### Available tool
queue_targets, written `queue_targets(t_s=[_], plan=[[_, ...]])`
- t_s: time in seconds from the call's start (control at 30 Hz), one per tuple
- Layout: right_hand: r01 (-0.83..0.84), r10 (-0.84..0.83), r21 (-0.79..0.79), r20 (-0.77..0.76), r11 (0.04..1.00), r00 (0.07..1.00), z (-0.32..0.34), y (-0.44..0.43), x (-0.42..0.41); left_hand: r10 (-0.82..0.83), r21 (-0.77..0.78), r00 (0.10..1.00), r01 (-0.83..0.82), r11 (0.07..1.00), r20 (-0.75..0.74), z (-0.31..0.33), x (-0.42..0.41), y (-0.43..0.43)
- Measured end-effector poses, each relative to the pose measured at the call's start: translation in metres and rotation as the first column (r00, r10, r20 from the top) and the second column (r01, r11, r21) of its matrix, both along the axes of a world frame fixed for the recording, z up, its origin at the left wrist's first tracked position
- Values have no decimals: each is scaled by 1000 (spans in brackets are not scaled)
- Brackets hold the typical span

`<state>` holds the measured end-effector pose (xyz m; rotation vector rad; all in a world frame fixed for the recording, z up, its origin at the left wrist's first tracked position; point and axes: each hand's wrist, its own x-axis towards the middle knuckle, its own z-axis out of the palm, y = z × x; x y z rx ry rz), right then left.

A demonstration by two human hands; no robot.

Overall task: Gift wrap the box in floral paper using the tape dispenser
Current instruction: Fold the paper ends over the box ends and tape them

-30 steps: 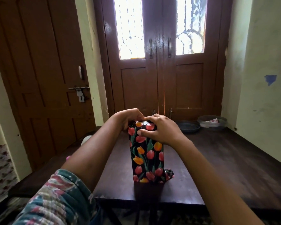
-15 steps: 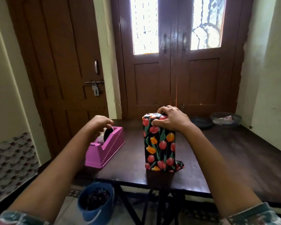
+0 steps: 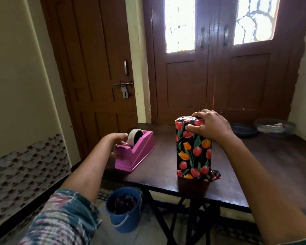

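The box stands upright on its short end, so its long axis goes straight up from the counter. It is close to the near edge of the counter, about in the middle of my view. The floral paper covers all the sides that I can see. At the bottom right corner a small flap of this paper sticks out sideways and lies on the counter. On the top the paper is folded in and looks a little crumpled.

My right hand lies on the top of the box. The fingers are curled over the top, the thumb presses on the near face, and the forearm comes up from the lower right.

The tape dispenser is to the left of the box, apart from it, at the left edge of the counter. Its long axis runs from near left to far right, with the low cutter end toward me and the tape roll behind it. My left hand is at this cutter end, the thumb above and the fingers curled around the side. I cannot tell if it pinches tape.

A blue bucket stands on the floor below.
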<state>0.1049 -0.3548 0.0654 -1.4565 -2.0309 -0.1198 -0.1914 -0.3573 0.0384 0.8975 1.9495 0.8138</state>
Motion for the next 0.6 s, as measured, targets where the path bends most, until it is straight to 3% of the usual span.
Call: queue_targets(t_s=[0.13,0.47,0.6], plan=[[-14,15,12,-55,1000,998,-4,-1,0,-25,-14,1000,25,1000,5,9,1,-6],[-21,24,35,-85,999,996,-6,-6,0,74,177,972,-115,977,222,-7,-2,-17],[-20,22,30,-86,999,996,-6,-6,-1,114,265,922,-223,938,371,-10,-5,-23]])
